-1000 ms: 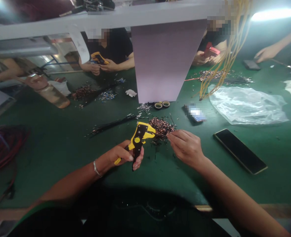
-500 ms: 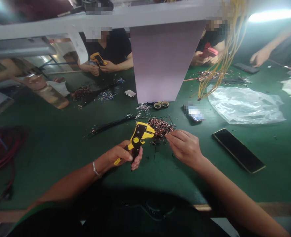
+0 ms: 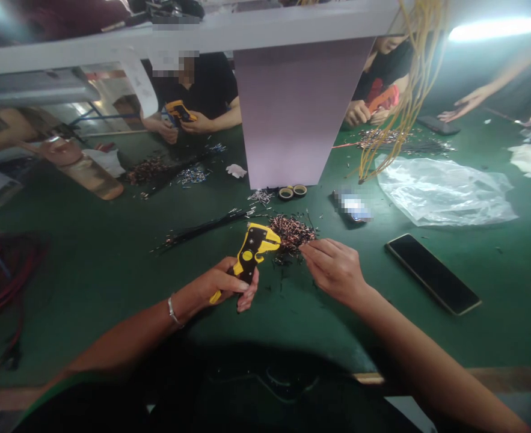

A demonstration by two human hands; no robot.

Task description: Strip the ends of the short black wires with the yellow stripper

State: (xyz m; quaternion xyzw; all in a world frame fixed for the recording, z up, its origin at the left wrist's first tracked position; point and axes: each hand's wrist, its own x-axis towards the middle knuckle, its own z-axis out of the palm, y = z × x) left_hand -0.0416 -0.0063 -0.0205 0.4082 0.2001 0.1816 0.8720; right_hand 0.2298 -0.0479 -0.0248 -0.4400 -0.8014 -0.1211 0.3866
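Note:
My left hand (image 3: 236, 282) is wrapped round the handles of a yellow-and-black wire stripper (image 3: 252, 248), whose jaws point right. Just beyond the jaws lies a heap of short copper-ended wire pieces (image 3: 292, 233). At the heap's right edge my right hand (image 3: 335, 264) has its thumb and fingers pinched together; whatever is between the fingertips is too small to make out. A bundle of black wires (image 3: 206, 228) stretches out behind the stripper, to the left of the heap.
Behind the heap are two tape rolls (image 3: 292, 192) and small metal terminals (image 3: 260, 196). A phone (image 3: 432, 273) and a clear plastic bag (image 3: 445, 192) lie right. Red cable (image 3: 3, 276) is coiled left; yellow wires (image 3: 395, 120) hang down. Co-workers handle tools across the green table (image 3: 112, 264).
My left fingers have drawn in on the stripper's handles, and its jaws look closer together. My right hand stays pinched by the heap. Opposite, a co-worker's red tool has turned; another person's hand moved left.

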